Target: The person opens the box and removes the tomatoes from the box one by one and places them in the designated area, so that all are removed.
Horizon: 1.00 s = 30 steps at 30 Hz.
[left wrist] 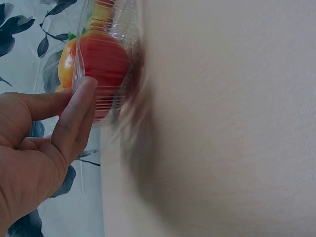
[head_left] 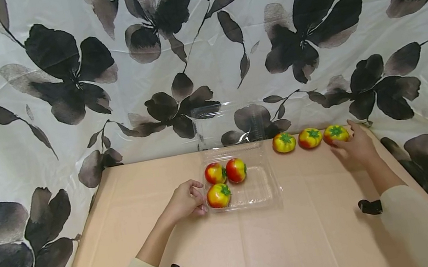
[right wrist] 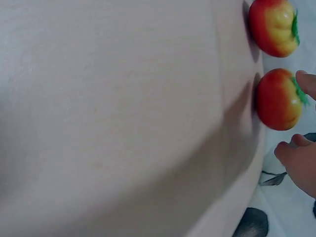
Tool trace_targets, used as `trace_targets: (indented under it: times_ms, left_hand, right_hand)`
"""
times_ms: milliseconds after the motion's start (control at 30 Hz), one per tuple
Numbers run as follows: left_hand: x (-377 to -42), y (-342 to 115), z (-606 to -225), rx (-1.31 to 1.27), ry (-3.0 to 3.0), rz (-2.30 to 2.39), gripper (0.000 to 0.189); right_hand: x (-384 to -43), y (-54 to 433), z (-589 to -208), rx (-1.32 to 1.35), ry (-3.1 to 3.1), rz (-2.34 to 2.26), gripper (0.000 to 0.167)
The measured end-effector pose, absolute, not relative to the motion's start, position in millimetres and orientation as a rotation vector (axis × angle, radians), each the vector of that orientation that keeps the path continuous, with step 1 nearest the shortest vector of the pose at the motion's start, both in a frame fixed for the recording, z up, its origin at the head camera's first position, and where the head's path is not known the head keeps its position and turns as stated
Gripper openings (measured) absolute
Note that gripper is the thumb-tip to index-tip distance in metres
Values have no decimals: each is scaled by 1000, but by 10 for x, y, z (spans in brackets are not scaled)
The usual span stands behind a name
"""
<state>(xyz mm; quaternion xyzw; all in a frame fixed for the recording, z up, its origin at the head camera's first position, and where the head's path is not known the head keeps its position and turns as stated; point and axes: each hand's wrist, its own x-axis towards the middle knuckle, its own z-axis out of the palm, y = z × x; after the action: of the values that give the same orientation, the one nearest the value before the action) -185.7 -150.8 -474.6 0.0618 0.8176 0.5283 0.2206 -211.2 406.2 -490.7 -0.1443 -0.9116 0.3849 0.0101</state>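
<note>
Left hand (head_left: 185, 201): pinches clear container (head_left: 258, 187) by its rim, apparently steadying it.
Right hand (head_left: 357, 146): fingers spread astride rightmost fruit (head_left: 335, 133); contact unclear.
Fruit row (head_left: 310, 138): far edge of surface (head_left: 285, 254), presumably for easy reach.

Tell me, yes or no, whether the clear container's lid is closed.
No, in the head view the lid stands raised behind the base, leaving the three fruits inside uncovered.
</note>
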Motion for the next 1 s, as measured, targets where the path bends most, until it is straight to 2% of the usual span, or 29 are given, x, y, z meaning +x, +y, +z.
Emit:
trace_targets:
  times_ms: [567, 1000]
  left_hand:
    - [-1865, -1515, -4718, 164, 2223, 1477, 38]
    - [-1867, -1509, -4715, 161, 2222, 1483, 38]
  right_hand:
    - [-1950, 3611, -4374, -76, -2780, 1038, 90]
    - [-1883, 3038, -4221, 190, -2815, 1048, 91]
